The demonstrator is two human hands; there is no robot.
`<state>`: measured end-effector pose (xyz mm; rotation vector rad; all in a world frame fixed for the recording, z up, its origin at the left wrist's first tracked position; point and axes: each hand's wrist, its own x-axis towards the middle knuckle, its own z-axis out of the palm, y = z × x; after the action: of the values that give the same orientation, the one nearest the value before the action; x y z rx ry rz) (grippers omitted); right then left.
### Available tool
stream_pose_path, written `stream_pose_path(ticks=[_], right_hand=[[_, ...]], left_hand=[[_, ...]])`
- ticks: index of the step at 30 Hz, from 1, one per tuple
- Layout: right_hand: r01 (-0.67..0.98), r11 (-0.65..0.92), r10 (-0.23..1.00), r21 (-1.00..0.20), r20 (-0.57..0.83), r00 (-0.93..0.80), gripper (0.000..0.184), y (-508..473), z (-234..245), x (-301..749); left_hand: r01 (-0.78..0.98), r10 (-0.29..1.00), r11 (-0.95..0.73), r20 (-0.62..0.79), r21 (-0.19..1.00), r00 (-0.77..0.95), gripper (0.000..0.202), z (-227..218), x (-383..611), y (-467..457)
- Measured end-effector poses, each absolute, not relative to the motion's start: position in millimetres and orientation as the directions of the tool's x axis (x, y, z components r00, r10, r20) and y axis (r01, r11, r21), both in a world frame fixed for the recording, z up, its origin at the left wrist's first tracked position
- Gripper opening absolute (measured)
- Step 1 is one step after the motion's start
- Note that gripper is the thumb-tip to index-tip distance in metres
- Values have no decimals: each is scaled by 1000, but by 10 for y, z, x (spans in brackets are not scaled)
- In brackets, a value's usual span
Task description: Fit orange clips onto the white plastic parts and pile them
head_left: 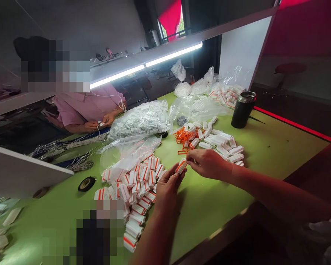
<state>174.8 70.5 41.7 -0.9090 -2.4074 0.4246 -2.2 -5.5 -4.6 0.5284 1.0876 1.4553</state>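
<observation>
My left hand [167, 186] pinches a small white connector with an orange seal [181, 166] by its near end. My right hand [206, 163] closes its fingertips on the same connector from the right. Both hands hover over the green table [264, 154]. A pile of white connectors with orange seals [138, 191] lies left of my left hand. Plain white connectors [220, 141] lie beyond my right hand, beside a heap of loose orange seals [183, 138].
A black flask [243, 109] stands at the right. Clear bags of white parts [143, 121] and more bags [209, 88] fill the back. A black tape roll [86, 183] lies at the left. A person in a pink shirt [82, 106] handles wires opposite.
</observation>
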Motion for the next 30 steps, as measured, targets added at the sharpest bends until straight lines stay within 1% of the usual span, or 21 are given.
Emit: stream_pose_path(ticks=[4, 9, 15, 21, 25, 28, 30], right_hand=[[554, 732, 679, -396, 353, -644, 16, 683, 439, 1733], [586, 738, 675, -335, 350, -650, 19, 655, 442, 1711], [634, 736, 671, -236, 372, -641, 23, 638, 413, 1713], [656, 740, 655, -152, 385, -650, 20, 637, 388, 1704], [645, 739, 657, -193, 419, -627, 21, 649, 387, 1717], [610, 742, 663, -277, 437, -608, 19, 677, 380, 1739], [567, 742, 670, -359, 432, -603, 16, 701, 377, 1753]], left_hand=[[-497, 937, 128, -269, 858, -223, 39, -57, -35, -56], [-498, 936, 127, -270, 858, -225, 35, -3, -8, -69], [-478, 951, 82, -212, 874, -225, 42, 9, 61, -91], [-478, 944, 85, -224, 874, -242, 45, -75, 43, -57], [-470, 945, 99, -231, 877, -231, 45, -45, 14, -65], [-436, 942, 112, -235, 893, -238, 45, 17, 2, -92], [-410, 939, 112, -232, 905, -254, 43, 60, 3, -107]])
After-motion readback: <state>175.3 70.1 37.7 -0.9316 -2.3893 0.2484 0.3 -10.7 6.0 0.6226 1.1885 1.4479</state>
